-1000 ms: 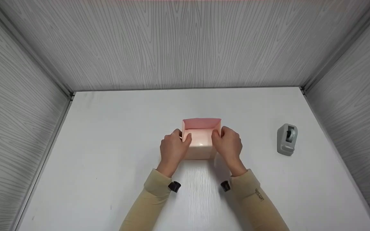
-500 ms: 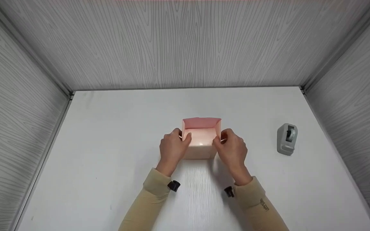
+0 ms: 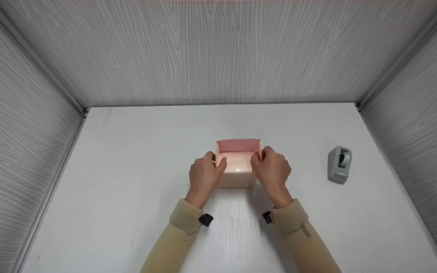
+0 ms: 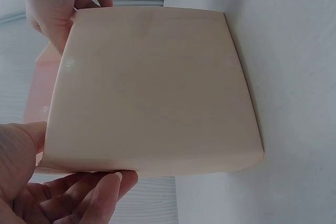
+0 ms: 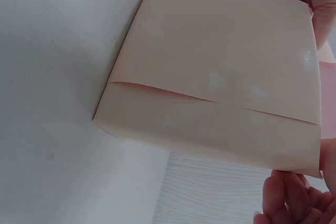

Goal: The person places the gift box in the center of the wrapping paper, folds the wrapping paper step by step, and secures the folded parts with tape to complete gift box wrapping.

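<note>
A pale pink paper box stands on the white table with its open top showing a deeper pink inside. My left hand pinches the left wall at its upper edge, thumb inside and fingers outside. On the opposite side, my right hand pinches the right wall with its thumb over the rim. The left wrist view shows the near face of the box smooth and slightly bowed. In the right wrist view, an overlapping flap on that face gapes a little along its seam.
A grey tape dispenser with a roll of tape stands on the right part of the white table. Grey wood-grain panels enclose the table at the back and both sides.
Half a second ago my right hand had shifted outward and lower along the right wall; now it is back higher with its thumb over the rim. The left hand and box have barely moved.
</note>
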Available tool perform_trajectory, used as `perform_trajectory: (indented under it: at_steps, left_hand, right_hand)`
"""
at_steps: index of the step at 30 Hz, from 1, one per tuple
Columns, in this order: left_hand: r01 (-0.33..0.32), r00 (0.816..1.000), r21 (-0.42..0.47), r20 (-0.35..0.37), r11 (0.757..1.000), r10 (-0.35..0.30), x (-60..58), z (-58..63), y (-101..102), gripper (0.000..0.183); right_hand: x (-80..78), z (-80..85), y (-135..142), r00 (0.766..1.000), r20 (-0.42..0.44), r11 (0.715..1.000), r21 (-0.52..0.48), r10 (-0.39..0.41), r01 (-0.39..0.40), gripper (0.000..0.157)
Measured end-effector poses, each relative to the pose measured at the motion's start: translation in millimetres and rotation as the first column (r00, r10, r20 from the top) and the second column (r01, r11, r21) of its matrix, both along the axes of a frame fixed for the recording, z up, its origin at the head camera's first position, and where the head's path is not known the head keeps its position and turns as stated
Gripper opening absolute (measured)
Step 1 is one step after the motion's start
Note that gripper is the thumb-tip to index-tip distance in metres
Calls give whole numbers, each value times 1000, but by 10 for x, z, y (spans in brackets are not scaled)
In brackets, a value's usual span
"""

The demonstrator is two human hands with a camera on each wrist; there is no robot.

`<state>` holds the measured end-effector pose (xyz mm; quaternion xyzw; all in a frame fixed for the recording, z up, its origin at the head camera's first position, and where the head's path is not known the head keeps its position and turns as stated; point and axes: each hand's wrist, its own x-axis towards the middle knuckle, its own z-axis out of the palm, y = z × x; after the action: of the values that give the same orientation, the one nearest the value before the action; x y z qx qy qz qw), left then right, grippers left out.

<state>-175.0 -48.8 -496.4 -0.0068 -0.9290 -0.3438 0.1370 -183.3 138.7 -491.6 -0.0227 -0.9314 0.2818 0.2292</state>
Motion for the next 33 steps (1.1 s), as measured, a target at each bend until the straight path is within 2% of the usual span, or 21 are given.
perform_trajectory:
  at_steps: [4,9,14,17,22,27,33]
  left_hand:
    - [2,1000,-2,-23,1000,-2,0,-7,-2,28]
    - [3,1000,-1,-11,1000,-3,-2,-6,-10,29]
    - [0,1000,4,2,1000,0,-2,-5,-13,29]
    - [2,1000,11,3,1000,-3,3,-10,-7,29]
    - [1,1000,18,7,1000,-1,5,-19,-3,29]
    - [1,1000,15,21,1000,-1,-2,-22,-7,30]
    - [5,1000,17,15,1000,-6,-4,-20,-3,30]
  right_hand:
    - [-35,-14,-17,1000,7,1000,7,-8,7,33]
    - [-69,-10,-31,1000,6,1000,24,-16,16,35]
    - [-66,3,-16,1000,11,1000,29,7,-8,37]
    - [-13,25,30,998,52,999,-1,38,-38,34]
    - [161,68,128,987,135,993,-91,91,-80,22]
    - [303,57,180,988,108,984,-148,114,-98,14]
    - [335,22,157,991,68,979,-172,118,-105,9]
